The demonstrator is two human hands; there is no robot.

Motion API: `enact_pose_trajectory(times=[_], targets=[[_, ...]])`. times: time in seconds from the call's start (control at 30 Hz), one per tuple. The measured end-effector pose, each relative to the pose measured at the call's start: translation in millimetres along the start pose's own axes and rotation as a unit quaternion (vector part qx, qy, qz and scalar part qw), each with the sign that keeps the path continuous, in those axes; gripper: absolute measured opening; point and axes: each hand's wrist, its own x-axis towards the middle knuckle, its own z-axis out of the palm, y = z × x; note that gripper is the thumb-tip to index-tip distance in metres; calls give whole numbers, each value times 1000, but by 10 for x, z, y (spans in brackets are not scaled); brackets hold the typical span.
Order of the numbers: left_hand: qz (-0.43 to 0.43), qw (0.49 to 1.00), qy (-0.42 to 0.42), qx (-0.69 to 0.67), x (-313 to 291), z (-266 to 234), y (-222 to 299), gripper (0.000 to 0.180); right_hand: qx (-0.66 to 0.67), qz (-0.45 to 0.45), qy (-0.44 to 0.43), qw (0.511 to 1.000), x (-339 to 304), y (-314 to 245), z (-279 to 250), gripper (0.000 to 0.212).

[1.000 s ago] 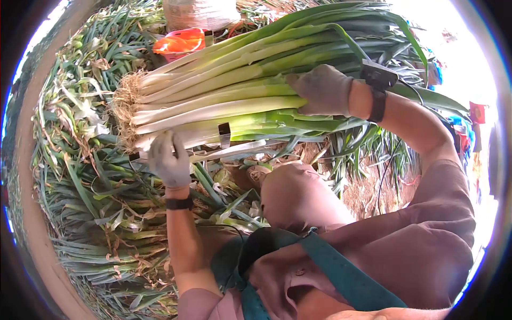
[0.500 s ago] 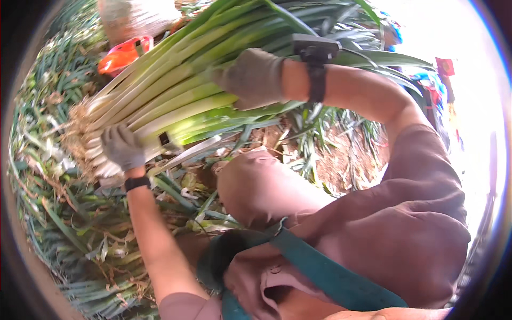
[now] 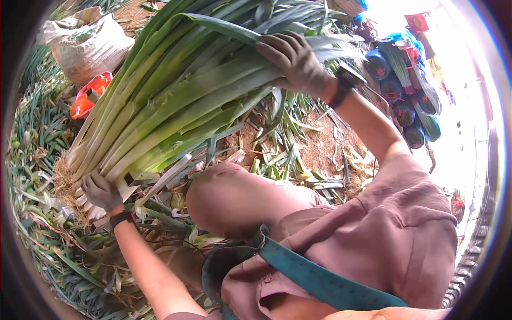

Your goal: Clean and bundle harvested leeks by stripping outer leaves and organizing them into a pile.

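A large bunch of leeks (image 3: 154, 117) lies slanted across the upper left, roots at lower left and green leaves fanning to upper right. Near the roots (image 3: 66, 184), my gloved left hand (image 3: 101, 191) is closed over the white stalk ends. My gloved right hand (image 3: 296, 61) lies over the dark green leaves at the far end, with its fingers bent around them and its thumb below. Both hands wear grey gloves, and dark straps circle my wrists.
An orange-red plastic object (image 3: 92, 96) and a whitish woven sack (image 3: 88, 48) stand beyond the bunch. Loose leaves and trimmings (image 3: 32, 213) cover the ground at left. Bundled leeks with dark blue wrapped ends (image 3: 402, 90) are stacked at right. My bent knee (image 3: 229, 197) is close below the bunch.
My right hand has moved right, from the middle of the stalks out to the leaves. The root end and my left hand have shifted down and slightly left in view.
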Motion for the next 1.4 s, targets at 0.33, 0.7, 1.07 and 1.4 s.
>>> enact_pose_trajectory(times=[0.33, 0.7, 1.07, 1.4], targets=[[32, 998, -49, 19, -73, 15, -287, 19, 143, -6, 14, 990, -180, 29, 216, 112], [53, 997, -41, 41, -33, 25, -253, 22, 43, 121, -18, 992, -556, -34, 446, 107], [-76, 995, -64, -19, -177, -14, -535, 34, 29, 85, 60, 994, -566, 356, 618, 91], [20, 997, -8, 70, -84, -134, 18, 31, 108, 144, 34, 983, -582, -36, 946, 84]])
